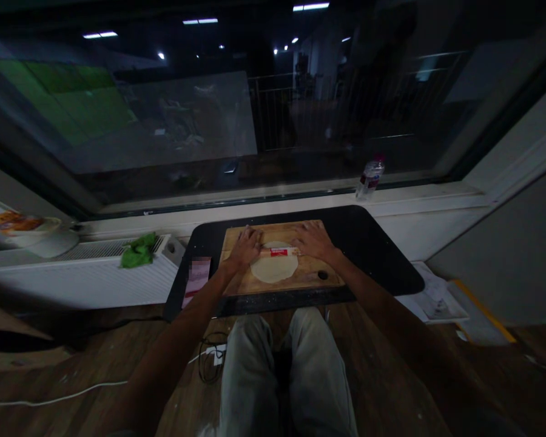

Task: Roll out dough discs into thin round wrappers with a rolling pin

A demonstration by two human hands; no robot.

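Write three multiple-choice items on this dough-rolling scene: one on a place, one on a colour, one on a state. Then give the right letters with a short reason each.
1. Where does the water bottle stand?
A. on the windowsill beyond the black table
B. on the wooden board
C. on the floor by the cable

2. What colour is the crumpled cloth on the radiator?
A. red
B. green
C. blue

3. In what state is the dough on the wooden board?
A. a round ball
B. cut into strips
C. flattened into a thin disc

Answers:
1 A: the bottle is on the white sill, past the far right corner of the black table.
2 B: the cloth is bright green.
3 C: the dough lies flat and round under the rolling pin, on which the left hand and right hand rest at either end.
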